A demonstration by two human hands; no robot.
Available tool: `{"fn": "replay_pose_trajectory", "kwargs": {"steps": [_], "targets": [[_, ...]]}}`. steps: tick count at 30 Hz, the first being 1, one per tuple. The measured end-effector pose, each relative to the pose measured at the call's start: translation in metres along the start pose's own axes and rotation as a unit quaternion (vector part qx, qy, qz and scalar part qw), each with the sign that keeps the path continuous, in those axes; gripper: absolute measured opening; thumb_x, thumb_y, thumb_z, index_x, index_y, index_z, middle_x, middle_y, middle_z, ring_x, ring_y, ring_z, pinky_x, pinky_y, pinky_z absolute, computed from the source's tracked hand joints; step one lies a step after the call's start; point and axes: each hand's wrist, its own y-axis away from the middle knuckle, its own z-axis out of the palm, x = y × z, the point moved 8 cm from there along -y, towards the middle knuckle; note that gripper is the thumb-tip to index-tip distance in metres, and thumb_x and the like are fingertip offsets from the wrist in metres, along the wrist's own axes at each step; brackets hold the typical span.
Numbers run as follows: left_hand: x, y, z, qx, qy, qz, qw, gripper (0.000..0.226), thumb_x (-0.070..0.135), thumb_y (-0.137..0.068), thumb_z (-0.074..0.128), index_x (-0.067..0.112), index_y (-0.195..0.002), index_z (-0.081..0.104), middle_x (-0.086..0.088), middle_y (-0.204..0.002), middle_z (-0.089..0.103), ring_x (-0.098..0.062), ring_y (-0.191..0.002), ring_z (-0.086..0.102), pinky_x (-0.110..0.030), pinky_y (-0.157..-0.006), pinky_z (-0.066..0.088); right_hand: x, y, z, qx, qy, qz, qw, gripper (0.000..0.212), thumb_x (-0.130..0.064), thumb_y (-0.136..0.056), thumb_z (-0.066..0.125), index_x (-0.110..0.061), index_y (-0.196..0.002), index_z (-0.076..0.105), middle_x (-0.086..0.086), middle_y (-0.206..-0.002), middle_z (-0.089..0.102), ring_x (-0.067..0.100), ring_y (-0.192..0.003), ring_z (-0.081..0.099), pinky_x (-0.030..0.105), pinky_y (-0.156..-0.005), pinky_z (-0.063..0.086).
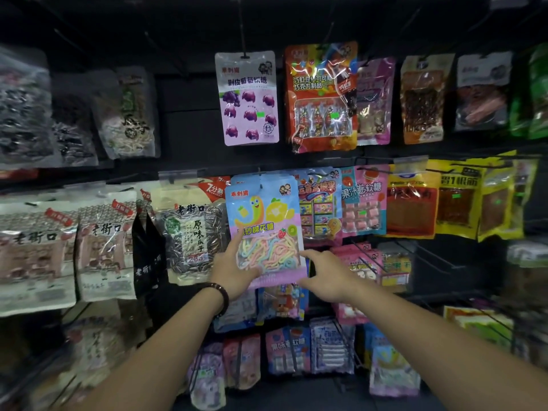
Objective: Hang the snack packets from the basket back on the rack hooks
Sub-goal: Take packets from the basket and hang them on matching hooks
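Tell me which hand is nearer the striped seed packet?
Left. The left hand is beside the striped seed packet; the right hand is farther right, across the candy packet.

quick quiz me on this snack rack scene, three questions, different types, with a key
1. True or false: the blue-and-pink plastic packet of pastel candy strips lies flat in a basket.
2. Which wrist wears the dark beaded bracelet? A) left B) right
3. Fill in: the lilac packet of purple grape gummies hangs ___ the pastel-strip packet.
Key: 1 false, it is upright, with the left hand holding its lower left corner; 2 A; 3 above.
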Motion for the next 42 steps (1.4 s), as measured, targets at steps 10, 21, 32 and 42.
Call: {"fn": "replay_pose_trajectory", "kwargs": {"steps": [10,21,32,42], "targets": [[-0.091,0.147,0.085,-0.095,-0.143,-0.075,0.982,0.059,0.034,-0.087,0.076,0.031,-0.142,0.054,-0.007,-0.138,0.051,-0.029,-0.130,0.054,-0.036,-0.111,0.045,0.083,0.107,0.116,-0.086,-0.043,0.071,0.993,0.050,-0.037,-0.096,0.074,-0.022,-0.141,0.059,0.000,-0.119,0.065,0.021,-0.104,0.068,0.035,-0.089,0.056],[-0.293,0.299,0.217,-0.279,-0.132,-0.282,0.909,0.043,0.047,-0.079,0.068,0.021,-0.113,0.073,-0.008,-0.123,0.074,-0.030,-0.114,0.069,-0.032,-0.097,0.053,0.218,0.192,0.354,-0.284,-0.096,0.231,0.925,0.027,-0.039,-0.096,0.075,-0.014,-0.106,0.071,0.008,-0.100,0.078,0.028,-0.093,0.075,0.035,-0.082,0.056],[-0.417,0.329,0.317,-0.291,-0.142,-0.489,0.810,0.032,0.048,-0.088,0.070,0.017,-0.097,0.068,0.001,-0.099,0.068,-0.026,-0.097,0.067,-0.032,-0.089,0.056,0.283,0.205,0.435,-0.393,-0.004,0.263,0.881,0.016,-0.038,-0.102,0.063,-0.024,-0.108,0.068,0.010,-0.125,0.073,0.027,-0.116,0.067,0.027,-0.079,0.041],[-0.446,0.339,0.370,-0.203,0.002,-0.617,0.760,0.024,0.035,-0.085,0.078,0.012,-0.082,0.075,-0.006,-0.089,0.077,-0.022,-0.081,0.069,-0.040,-0.090,0.061,0.295,0.201,0.444,-0.398,-0.066,0.274,0.873,0.031,-0.037,-0.098,0.064,-0.026,-0.128,0.067,0.004,-0.130,0.071,0.026,-0.123,0.065,0.031,-0.096,0.050]]}}
